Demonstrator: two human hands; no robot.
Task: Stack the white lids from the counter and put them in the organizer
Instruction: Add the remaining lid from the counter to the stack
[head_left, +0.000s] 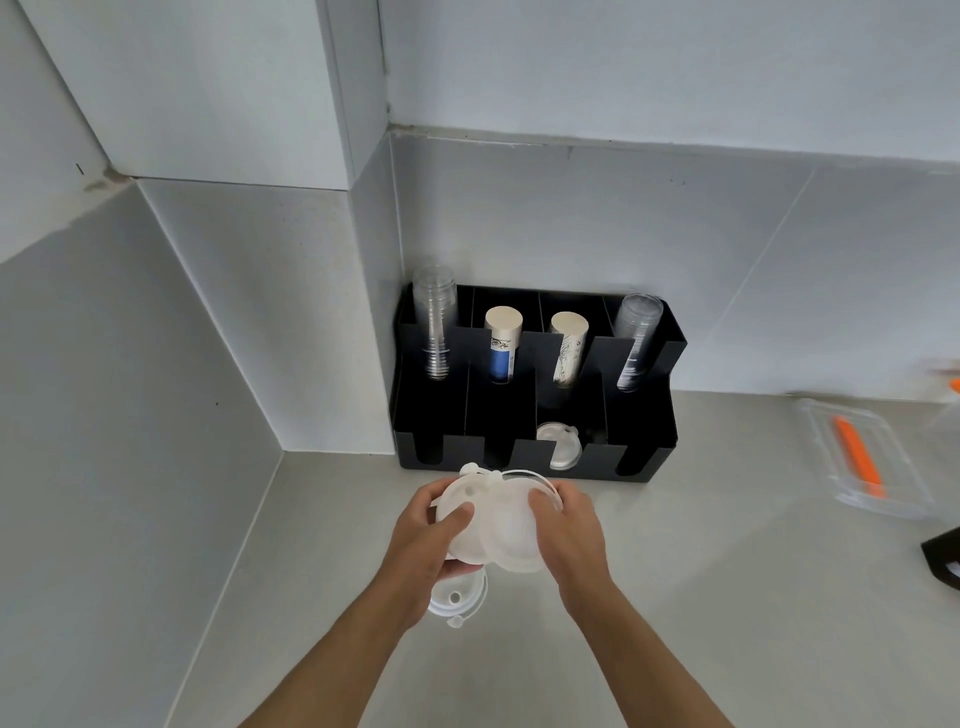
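Note:
Both hands hold white lids (493, 525) above the grey counter, just in front of the black organizer (644, 415). My left hand (426, 540) grips them from the left with the thumb on top. My right hand (569, 535) grips them from the right. The held lids overlap and sit slightly offset from one another. Another white lid (460, 597) lies on the counter under my left hand, partly hidden. One white lid (558, 444) leans inside the organizer's third front slot.
The organizer's back slots hold two stacks of clear cups (435, 327) and two paper cup stacks (501, 343). A clear tray (878, 462) with an orange tool sits to the right. A dark object (943, 556) is at the right edge. Tiled walls close the corner.

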